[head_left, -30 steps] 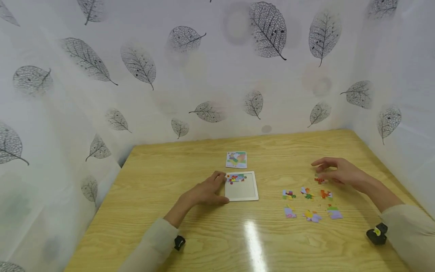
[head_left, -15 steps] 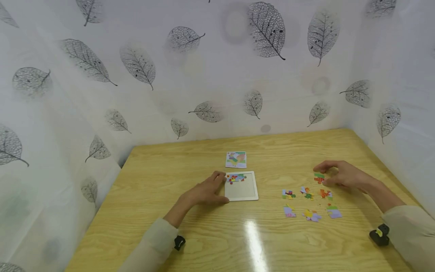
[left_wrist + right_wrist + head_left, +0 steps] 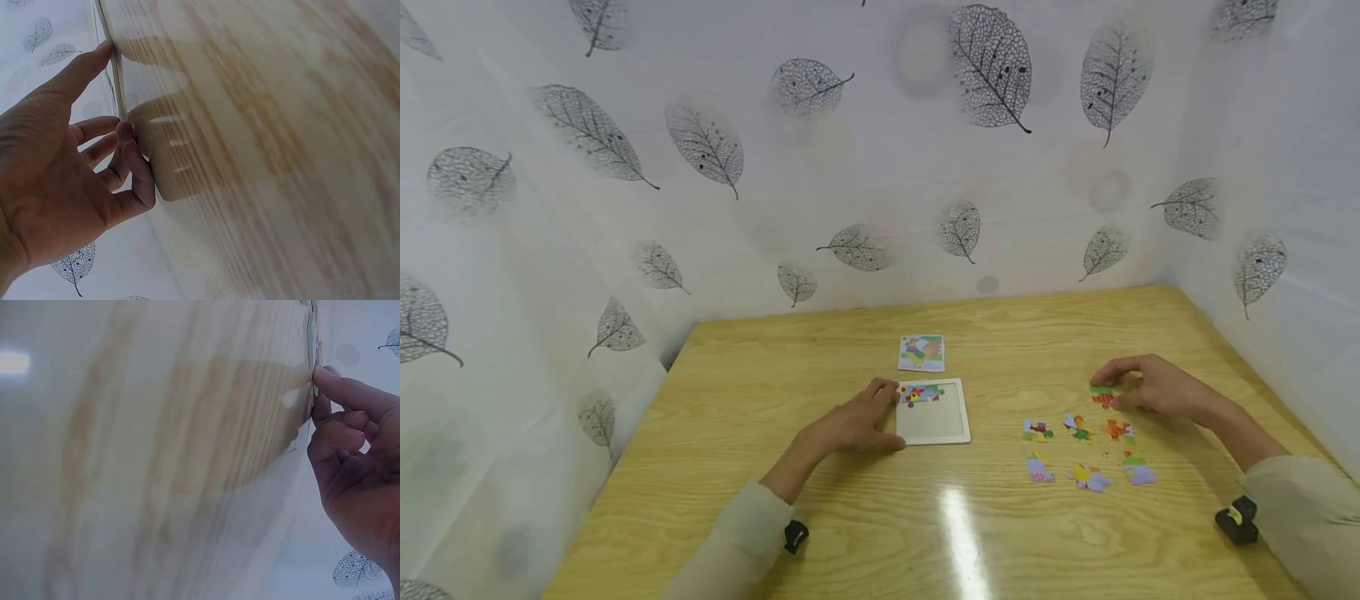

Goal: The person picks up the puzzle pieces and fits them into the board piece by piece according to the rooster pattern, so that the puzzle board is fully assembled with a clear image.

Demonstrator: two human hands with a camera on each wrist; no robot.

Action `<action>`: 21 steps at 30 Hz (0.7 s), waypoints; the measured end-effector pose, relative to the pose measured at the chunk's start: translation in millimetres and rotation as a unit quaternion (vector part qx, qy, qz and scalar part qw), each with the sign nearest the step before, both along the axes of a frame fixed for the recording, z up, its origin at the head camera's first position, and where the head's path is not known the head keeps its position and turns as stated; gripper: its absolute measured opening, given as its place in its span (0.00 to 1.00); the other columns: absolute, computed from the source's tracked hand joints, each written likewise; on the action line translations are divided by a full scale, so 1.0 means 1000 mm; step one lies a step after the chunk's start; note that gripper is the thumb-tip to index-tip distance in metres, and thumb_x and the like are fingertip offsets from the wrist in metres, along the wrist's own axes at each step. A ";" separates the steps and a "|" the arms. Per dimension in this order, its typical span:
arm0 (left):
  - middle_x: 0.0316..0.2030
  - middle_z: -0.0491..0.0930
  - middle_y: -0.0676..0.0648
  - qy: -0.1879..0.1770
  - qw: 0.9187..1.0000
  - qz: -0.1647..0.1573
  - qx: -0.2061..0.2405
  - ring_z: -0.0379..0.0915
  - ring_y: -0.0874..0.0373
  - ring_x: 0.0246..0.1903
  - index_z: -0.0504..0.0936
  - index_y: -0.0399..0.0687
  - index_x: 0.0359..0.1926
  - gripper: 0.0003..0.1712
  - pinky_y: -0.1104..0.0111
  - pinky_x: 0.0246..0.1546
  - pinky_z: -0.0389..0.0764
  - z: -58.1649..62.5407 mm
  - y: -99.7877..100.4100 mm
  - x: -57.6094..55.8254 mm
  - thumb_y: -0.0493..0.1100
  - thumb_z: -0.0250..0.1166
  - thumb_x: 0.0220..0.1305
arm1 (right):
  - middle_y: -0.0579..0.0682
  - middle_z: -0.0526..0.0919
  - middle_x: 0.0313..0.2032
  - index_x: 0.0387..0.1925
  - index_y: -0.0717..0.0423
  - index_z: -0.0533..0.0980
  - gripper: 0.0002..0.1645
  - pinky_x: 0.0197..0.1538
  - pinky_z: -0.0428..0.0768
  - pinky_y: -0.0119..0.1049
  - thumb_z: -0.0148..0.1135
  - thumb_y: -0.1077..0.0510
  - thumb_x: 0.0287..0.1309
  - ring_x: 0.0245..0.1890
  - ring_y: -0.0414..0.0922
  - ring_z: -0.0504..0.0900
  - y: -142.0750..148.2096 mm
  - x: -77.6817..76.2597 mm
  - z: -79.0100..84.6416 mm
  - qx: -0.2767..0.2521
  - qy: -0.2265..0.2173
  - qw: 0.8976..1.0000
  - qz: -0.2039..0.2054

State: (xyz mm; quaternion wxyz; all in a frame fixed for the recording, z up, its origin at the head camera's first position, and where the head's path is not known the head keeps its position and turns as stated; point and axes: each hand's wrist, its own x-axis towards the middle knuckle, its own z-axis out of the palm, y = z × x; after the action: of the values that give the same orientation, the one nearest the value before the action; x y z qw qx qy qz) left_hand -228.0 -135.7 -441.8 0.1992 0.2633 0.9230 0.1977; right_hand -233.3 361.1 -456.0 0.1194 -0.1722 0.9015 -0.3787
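At the left side of a white puzzle tray (image 3: 932,440), my left hand (image 3: 850,421) rests with thumb and fingertips against the edge; in the left wrist view the hand (image 3: 69,169) has its lower fingers bent. A strip of joined puzzle pieces (image 3: 921,394) fills the tray's upper left. Over on the right, my right hand (image 3: 1157,390) holds a green and red puzzle piece (image 3: 1102,396) between thumb and index finger, low at the table. In the right wrist view this hand (image 3: 356,444) has its other fingers curled, and the piece shows only as a thin edge.
Several loose puzzle pieces lie in two rows nearer the person, among them an orange piece (image 3: 1118,429) and a yellow and purple piece (image 3: 1088,477). A small picture card (image 3: 921,352) lies behind the tray. Leaf-printed curtains (image 3: 880,167) enclose the wooden table (image 3: 775,358).
The right hand's thumb and index finger have come around the green and red piece, which was partly covered before and has shifted slightly left. The left hand and tray have stayed put.
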 end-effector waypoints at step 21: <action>0.77 0.56 0.42 0.002 1.000 0.004 -0.006 0.59 0.42 0.75 0.57 0.44 0.80 0.50 0.43 0.67 0.70 -0.002 0.000 -0.001 0.57 0.71 0.68 | 0.64 0.76 0.58 0.60 0.58 0.79 0.23 0.18 0.66 0.35 0.70 0.56 0.66 0.15 0.39 0.58 -0.043 -0.008 0.016 -0.080 -0.072 0.994 -0.020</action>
State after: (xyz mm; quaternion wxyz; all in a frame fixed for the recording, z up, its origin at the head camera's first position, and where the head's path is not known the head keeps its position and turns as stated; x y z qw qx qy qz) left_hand -229.4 -135.6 -444.3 0.1986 0.2585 0.9256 0.1924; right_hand -241.4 318.2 -440.0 0.1619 -0.1357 0.8605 -0.4636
